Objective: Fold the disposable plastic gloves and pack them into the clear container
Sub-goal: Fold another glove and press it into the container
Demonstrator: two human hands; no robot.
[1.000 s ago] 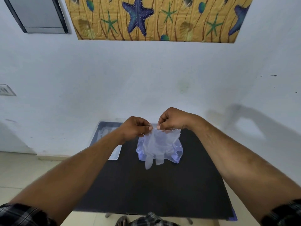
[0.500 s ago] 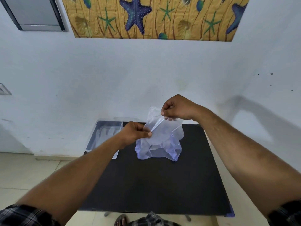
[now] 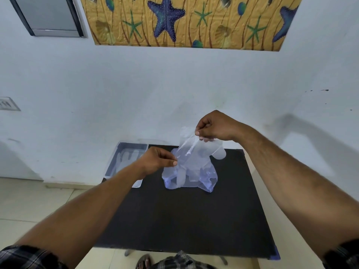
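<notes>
A clear plastic glove [image 3: 196,152] hangs stretched above the black table [image 3: 184,216]. My right hand [image 3: 213,126] pinches its upper edge, raised near the wall. My left hand [image 3: 159,160] pinches its lower left edge, closer to the table. Under the glove lies a bluish pile of more gloves [image 3: 191,179], one finger drooping over it. The clear container [image 3: 126,162] sits at the table's far left corner, partly behind my left forearm, with a glove lying flat inside.
The table stands against a white wall [image 3: 174,90], with tiled floor [image 3: 29,200] to its left. Dark bare tabletop stretches from the pile to the near edge. My sandalled foot [image 3: 144,262] shows below the front edge.
My right hand has risen and moved right while my left stayed low, so the glove that hung bunched between both hands is now pulled taut on a slant.
</notes>
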